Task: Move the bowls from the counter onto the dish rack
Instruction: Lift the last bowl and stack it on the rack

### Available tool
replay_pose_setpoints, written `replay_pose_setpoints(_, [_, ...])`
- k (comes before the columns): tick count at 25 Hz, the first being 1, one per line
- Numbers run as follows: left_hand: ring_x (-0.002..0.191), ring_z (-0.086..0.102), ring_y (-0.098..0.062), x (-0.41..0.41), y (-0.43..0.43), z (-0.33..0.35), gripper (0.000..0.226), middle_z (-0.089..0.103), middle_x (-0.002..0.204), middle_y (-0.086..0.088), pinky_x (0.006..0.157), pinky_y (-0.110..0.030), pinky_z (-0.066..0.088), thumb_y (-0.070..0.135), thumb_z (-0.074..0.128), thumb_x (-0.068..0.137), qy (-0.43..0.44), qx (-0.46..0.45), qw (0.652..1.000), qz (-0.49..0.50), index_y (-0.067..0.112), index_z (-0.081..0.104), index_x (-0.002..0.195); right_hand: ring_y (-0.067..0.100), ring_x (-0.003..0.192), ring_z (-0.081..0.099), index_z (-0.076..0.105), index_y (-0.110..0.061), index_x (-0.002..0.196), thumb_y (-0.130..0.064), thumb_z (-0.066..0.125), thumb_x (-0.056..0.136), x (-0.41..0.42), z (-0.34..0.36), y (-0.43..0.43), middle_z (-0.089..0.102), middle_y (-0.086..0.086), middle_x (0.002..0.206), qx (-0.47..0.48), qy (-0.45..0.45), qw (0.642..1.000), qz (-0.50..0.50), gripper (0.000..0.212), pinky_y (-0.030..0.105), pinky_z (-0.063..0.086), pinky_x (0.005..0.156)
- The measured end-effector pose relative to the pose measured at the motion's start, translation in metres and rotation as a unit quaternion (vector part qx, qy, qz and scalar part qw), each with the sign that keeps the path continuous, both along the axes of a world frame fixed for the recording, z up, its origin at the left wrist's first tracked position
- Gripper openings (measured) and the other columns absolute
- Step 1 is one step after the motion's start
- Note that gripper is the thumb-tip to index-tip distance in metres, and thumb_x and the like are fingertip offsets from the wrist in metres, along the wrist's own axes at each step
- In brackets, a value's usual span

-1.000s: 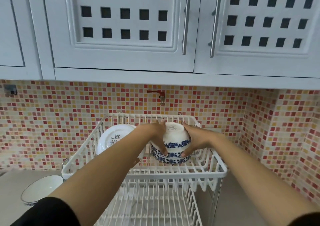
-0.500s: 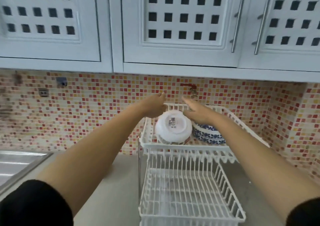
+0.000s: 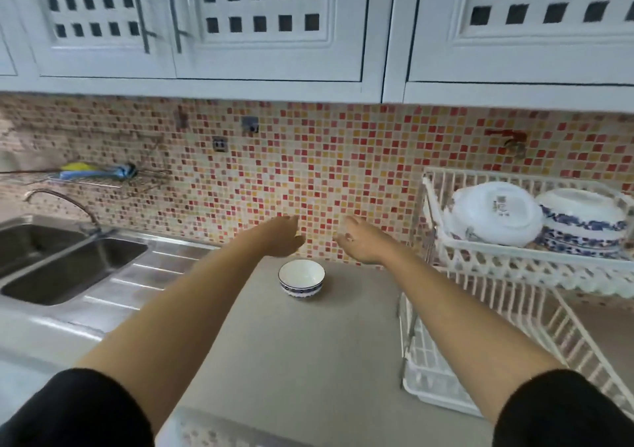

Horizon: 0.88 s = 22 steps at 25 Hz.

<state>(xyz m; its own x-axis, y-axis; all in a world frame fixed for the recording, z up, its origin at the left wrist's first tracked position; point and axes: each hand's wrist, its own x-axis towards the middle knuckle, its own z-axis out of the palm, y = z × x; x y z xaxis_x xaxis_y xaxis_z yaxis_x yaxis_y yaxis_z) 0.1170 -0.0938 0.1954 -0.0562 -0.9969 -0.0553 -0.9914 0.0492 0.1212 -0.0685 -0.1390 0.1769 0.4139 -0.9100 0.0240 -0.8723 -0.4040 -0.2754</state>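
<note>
A small white bowl with a blue patterned band (image 3: pixel 301 279) stands upright on the grey counter (image 3: pixel 308 361). My left hand (image 3: pixel 279 237) and my right hand (image 3: pixel 360 242) hover above and slightly behind it, apart from it, fingers spread, both holding nothing. At the right, the white two-tier dish rack (image 3: pixel 514 258) carries on its top tier an upturned white dish (image 3: pixel 494 213) and a stack of upturned blue-patterned bowls (image 3: pixel 583 223).
A steel double sink (image 3: pixel 61 261) with a tap (image 3: pixel 65 203) is at the left. A wire wall shelf with a blue and yellow item (image 3: pixel 92 172) hangs above it. White cupboards (image 3: pixel 274 24) hang overhead. The mosaic tile wall (image 3: pixel 308 179) stands behind the counter.
My hands let go of the bowl on the rack's top tier and swung left with the view. They now hover over the bowl on the counter.
</note>
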Motion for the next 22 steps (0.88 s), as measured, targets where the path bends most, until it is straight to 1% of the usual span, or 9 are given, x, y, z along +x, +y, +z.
replay_pose_setpoints(2, [0.141, 0.033, -0.032, 0.032, -0.047, -0.037, 0.059, 0.031, 0.155, -0.017, 0.113, -0.041, 0.030, 0.034, 0.034, 0.101, 0.023, 0.060, 0.997, 0.052, 0.001, 0.022, 0.148, 0.027, 0.148, 0.010, 0.009, -0.006, 0.151, -0.041, 0.030, 0.098, 0.034, -0.043, -0.061, 0.002, 0.009, 0.161, 0.075, -0.006, 0.997, -0.014, 0.067, 0.044, 0.018, 0.119])
replay_pose_setpoints(4, [0.143, 0.030, -0.033, 0.043, -0.049, -0.062, 0.063, 0.028, 0.156, -0.017, 0.115, -0.041, 0.028, 0.039, 0.033, 0.100, -0.001, 0.076, 0.994, 0.077, 0.002, 0.018, 0.150, 0.030, 0.145, 0.020, 0.019, -0.005, 0.148, -0.040, 0.032, 0.098, 0.031, -0.062, -0.056, 0.010, 0.011, 0.160, 0.080, -0.007, 0.996, -0.041, 0.063, 0.045, 0.026, 0.115])
replay_pose_setpoints(6, [0.144, 0.028, -0.032, 0.043, -0.047, -0.080, 0.065, 0.026, 0.157, -0.017, 0.117, -0.041, 0.026, 0.040, 0.033, 0.100, 0.019, 0.090, 0.992, 0.081, 0.002, 0.016, 0.150, 0.033, 0.137, 0.034, 0.029, -0.006, 0.143, -0.041, 0.035, 0.097, 0.024, -0.078, -0.055, 0.026, 0.014, 0.154, 0.060, -0.036, 0.993, -0.093, 0.058, 0.044, 0.035, 0.108])
replay_pose_setpoints(7, [0.145, 0.027, -0.032, 0.040, -0.046, -0.085, 0.066, 0.025, 0.157, -0.017, 0.117, -0.041, 0.025, 0.040, 0.033, 0.100, 0.034, 0.092, 0.992, 0.078, 0.002, 0.016, 0.151, 0.033, 0.134, 0.038, 0.030, -0.007, 0.142, -0.041, 0.036, 0.097, 0.020, -0.082, -0.057, 0.030, 0.014, 0.151, 0.050, -0.049, 0.991, -0.113, 0.057, 0.043, 0.037, 0.106])
replay_pose_setpoints(9, [0.144, 0.028, -0.032, 0.038, -0.050, -0.096, 0.064, 0.026, 0.157, -0.017, 0.116, -0.040, 0.026, 0.038, 0.033, 0.100, 0.058, 0.087, 0.991, 0.088, 0.001, 0.016, 0.150, 0.034, 0.133, 0.040, 0.030, -0.007, 0.143, -0.039, 0.038, 0.096, 0.014, -0.091, -0.062, 0.034, 0.015, 0.149, 0.041, -0.079, 0.985, -0.150, 0.058, 0.043, 0.038, 0.104])
replay_pose_setpoints(12, [0.139, 0.035, -0.033, 0.038, -0.061, -0.110, 0.060, 0.035, 0.151, -0.021, 0.111, -0.039, 0.031, 0.036, 0.034, 0.101, 0.090, 0.069, 0.990, 0.086, -0.002, 0.025, 0.146, 0.035, 0.133, 0.040, 0.031, -0.005, 0.143, -0.038, 0.038, 0.097, 0.013, -0.107, -0.075, 0.034, 0.016, 0.149, 0.031, -0.090, 0.979, -0.182, 0.057, 0.043, 0.038, 0.103])
replay_pose_setpoints(16, [0.130, 0.045, -0.037, 0.053, -0.141, -0.163, 0.054, 0.048, 0.140, -0.024, 0.103, -0.039, 0.038, 0.034, 0.037, 0.100, 0.126, 0.103, 0.977, 0.136, -0.005, 0.033, 0.138, 0.035, 0.132, 0.040, 0.030, -0.005, 0.143, -0.041, 0.039, 0.096, 0.035, -0.166, -0.148, 0.036, 0.016, 0.148, 0.103, -0.094, 0.969, -0.205, 0.060, 0.043, 0.038, 0.103])
replay_pose_setpoints(19, [0.126, 0.048, -0.038, 0.052, -0.180, -0.195, 0.050, 0.051, 0.135, -0.026, 0.099, -0.038, 0.039, 0.033, 0.038, 0.100, 0.159, 0.122, 0.969, 0.144, -0.006, 0.038, 0.131, 0.036, 0.129, 0.044, 0.033, -0.005, 0.140, -0.043, 0.039, 0.095, 0.045, -0.199, -0.184, 0.040, 0.017, 0.143, 0.132, -0.097, 0.962, -0.219, 0.059, 0.042, 0.039, 0.100])
replay_pose_setpoints(22, [0.130, 0.045, -0.038, 0.048, -0.213, -0.224, 0.055, 0.047, 0.139, -0.026, 0.102, -0.036, 0.036, 0.033, 0.038, 0.100, 0.221, 0.153, 0.949, 0.165, -0.004, 0.028, 0.140, 0.036, 0.126, 0.047, 0.037, -0.002, 0.136, -0.044, 0.042, 0.094, 0.055, -0.232, -0.217, 0.045, 0.019, 0.140, 0.192, -0.129, 0.946, -0.228, 0.059, 0.040, 0.039, 0.100])
